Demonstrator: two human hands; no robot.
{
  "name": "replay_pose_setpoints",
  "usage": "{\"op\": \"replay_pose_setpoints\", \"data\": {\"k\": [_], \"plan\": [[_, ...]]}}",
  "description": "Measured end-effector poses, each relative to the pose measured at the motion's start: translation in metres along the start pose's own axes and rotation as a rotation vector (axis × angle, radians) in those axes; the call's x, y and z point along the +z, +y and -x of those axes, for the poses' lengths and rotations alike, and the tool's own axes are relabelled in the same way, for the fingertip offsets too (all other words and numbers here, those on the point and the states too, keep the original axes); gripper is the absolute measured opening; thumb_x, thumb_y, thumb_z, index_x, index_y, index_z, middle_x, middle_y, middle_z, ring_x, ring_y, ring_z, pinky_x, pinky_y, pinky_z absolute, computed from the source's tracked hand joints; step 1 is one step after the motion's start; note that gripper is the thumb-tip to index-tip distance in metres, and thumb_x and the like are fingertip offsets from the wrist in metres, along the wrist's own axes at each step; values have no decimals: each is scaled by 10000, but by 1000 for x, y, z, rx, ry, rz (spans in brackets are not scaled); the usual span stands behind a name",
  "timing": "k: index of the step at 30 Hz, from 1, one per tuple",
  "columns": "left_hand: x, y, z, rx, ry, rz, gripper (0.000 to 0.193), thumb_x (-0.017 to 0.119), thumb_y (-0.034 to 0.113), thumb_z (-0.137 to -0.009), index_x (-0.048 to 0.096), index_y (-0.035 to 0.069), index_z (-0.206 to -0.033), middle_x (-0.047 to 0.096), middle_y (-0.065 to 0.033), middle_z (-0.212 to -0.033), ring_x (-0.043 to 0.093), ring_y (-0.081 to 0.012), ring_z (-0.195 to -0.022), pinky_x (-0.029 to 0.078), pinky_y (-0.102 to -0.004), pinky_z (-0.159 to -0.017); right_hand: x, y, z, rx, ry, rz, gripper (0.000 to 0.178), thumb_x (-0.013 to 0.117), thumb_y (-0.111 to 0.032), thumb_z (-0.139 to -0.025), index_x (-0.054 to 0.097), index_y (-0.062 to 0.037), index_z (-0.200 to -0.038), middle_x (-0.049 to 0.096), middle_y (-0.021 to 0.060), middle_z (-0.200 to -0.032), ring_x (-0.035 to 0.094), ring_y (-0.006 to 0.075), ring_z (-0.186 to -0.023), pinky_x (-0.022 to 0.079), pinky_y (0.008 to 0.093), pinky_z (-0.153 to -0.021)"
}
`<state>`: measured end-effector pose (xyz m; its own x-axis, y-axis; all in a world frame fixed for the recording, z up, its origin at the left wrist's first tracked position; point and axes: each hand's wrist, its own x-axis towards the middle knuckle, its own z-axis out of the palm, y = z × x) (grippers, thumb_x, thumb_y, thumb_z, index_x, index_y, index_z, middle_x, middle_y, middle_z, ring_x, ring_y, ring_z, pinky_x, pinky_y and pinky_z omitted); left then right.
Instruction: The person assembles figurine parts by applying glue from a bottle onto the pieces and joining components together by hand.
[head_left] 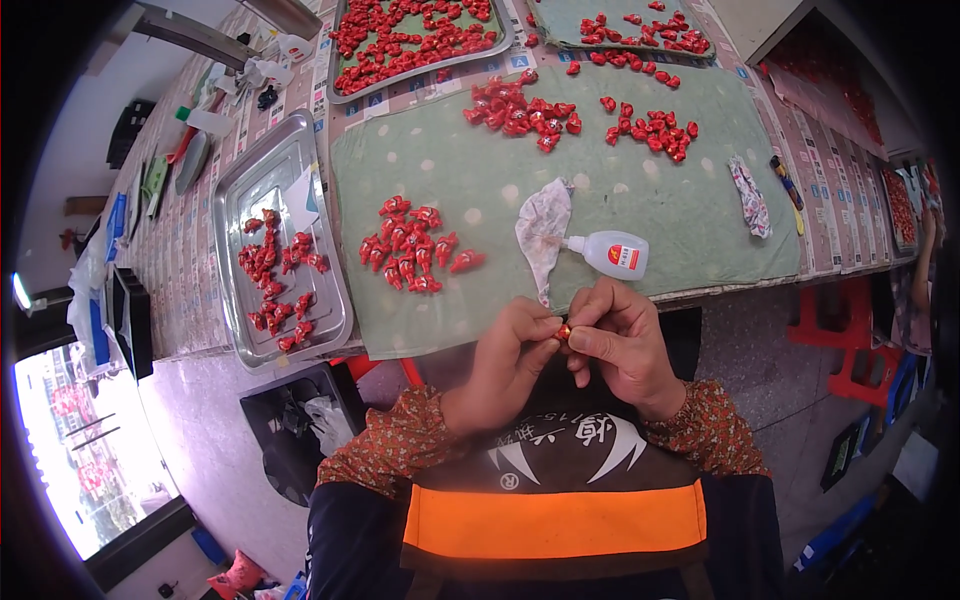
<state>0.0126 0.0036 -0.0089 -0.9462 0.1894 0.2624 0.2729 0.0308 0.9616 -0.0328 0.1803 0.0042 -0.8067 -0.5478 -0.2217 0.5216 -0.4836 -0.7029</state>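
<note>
My left hand [512,357] and my right hand [622,338] meet in front of my apron, just off the table's near edge. Between their fingertips they pinch a small red-and-gold piece [564,332]. My fingers cover most of it, so its exact kind is unclear. Just beyond my hands, a white squeeze bottle [618,254] with a narrow nozzle lies on its side. Its tip touches a crumpled white cloth [545,225]. Left of the cloth sits a loose group of small shiny red figure-like pieces [408,243] on the green dotted table cover [470,310].
A metal tray [226,200] at the left holds several red pieces. Two fuller trays, one metal [345,97] and one green [560,25], stand at the back. More red pieces [520,112] lie mid-table. A patterned cloth [750,197] and a slim tool [787,182] are at right.
</note>
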Motion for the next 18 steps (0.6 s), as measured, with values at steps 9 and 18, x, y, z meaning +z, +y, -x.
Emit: {"op": "replay_pose_setpoints", "data": {"k": [9,18], "plan": [[-12,13,-11,-138,-10,16,189,539,-30,-935,484,16,-1109,539,-114,-1026,544,-183,-925,441,-293,-844,4,-5,-5,38,41,63,101,653,-49,-896,559,-13,-903,611,64,-843,612,98,-641,506,213,-475],[-46,27,-37,-237,76,-417,131,579,68,-930,546,3,-1040,578,-88,-932,569,-172,-847,448,-290,-795,25,-21,-18,34,49,254,187,597,-101,-947,534,-19,-1103,633,65,-912,608,68,-688,508,189,-549]]}}
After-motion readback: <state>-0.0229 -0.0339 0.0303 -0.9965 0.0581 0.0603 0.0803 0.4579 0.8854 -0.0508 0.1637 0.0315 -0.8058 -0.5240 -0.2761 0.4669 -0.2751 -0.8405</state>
